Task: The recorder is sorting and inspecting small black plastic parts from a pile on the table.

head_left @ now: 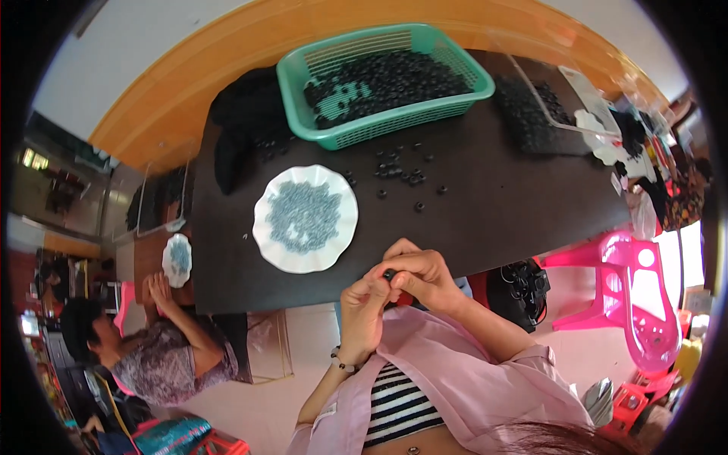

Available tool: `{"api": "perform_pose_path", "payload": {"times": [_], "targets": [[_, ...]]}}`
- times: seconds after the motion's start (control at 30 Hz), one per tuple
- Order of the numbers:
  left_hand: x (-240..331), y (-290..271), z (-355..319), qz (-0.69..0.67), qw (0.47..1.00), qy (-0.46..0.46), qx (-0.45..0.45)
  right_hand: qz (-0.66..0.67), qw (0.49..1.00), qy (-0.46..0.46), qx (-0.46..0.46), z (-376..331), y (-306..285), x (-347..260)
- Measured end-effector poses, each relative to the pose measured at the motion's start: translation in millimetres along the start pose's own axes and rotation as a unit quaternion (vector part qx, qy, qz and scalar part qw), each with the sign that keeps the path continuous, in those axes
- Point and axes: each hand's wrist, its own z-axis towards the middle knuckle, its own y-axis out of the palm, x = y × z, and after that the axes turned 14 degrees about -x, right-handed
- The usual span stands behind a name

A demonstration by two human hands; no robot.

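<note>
My left hand (362,307) and my right hand (425,277) meet just off the table's near edge. Their fingertips pinch a small black round part (390,274) between them. Beyond my left hand stands a white scalloped plate (345,241) with many small translucent grey-blue pieces (305,212) heaped on it. Several loose black ring-like parts (419,206) lie scattered on the dark table (523,205) past my hands. A green plastic basket (394,121) farther back holds a large pile of similar black parts (398,80).
A clear box (546,144) of black parts stands at the back right. Black cloth (243,114) lies left of the basket. A co-worker (163,356) sits at left beside another white plate (177,274). Pink stools (607,277) and a black bag (518,292) are at right.
</note>
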Motion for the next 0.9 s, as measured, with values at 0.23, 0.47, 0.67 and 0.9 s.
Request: {"api": "perform_pose_path", "payload": {"times": [0.23, 0.47, 0.67, 0.9], "targets": [[-2, -22, 13, -0.085, 0.994, -0.012, 0.068, -0.038, 0.994, 0.006, 0.098, -1, -48, -30], [-4, -28, 14, -0.037, 0.997, -0.044, 0.058, -0.356, 0.891, -0.022, 0.282, -16, -151, -97], [-3, -28, 17, -0.061, 0.996, -0.048, 0.043, -0.655, 0.645, 0.046, 0.391, -26, -294, -127], [-2, -30, 17, -0.078, 0.994, -0.048, 0.053, -0.684, 0.603, -0.055, 0.407, -5, -275, -111]]}}
